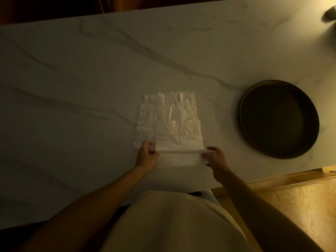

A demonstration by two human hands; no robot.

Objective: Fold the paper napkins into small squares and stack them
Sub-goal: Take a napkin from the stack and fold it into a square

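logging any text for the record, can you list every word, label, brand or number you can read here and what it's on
None: no readable text shows anywhere in this dim view.
napkins: plain white, only creases, no print.
round dark tray: no label or mark visible.
marble table: grey veins only.
dark object at the far right corner: blurred, nothing legible.
left hand and right hand, pinching the nearest napkin: no writing.

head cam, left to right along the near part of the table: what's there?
left hand → napkin being folded → right hand → dark round tray. Both hands pinch the napkin's ends; the spread napkins lie just behind.
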